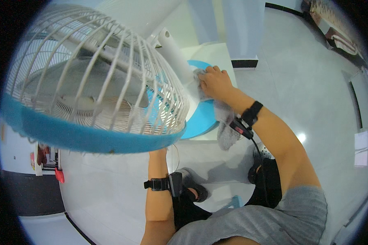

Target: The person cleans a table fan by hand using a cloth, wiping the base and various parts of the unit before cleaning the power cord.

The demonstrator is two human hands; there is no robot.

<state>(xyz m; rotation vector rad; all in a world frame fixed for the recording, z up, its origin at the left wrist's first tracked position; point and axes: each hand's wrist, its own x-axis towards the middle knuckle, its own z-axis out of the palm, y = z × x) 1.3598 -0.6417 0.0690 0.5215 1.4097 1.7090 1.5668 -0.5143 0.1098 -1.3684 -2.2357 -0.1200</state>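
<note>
A standing electric fan fills the left half of the view, its white wire guard (122, 70) edged by a blue rim (89, 137). From the guard a white post (176, 58) runs down to a round blue and white base (202, 119). My right hand (216, 82) presses a grey cloth (227, 122) against the base beside the post, and the cloth's loose end hangs over the edge. My left forearm reaches up under the fan head; the left hand itself is hidden behind the blue rim.
The base stands on a pale square-cornered surface (225, 55) near a wall corner (244, 62). My feet rest on the glossy tiled floor (294, 92). A thin white cord (177, 156) hangs below the fan; a light blue piece (236, 201), perhaps a stool, shows beneath me.
</note>
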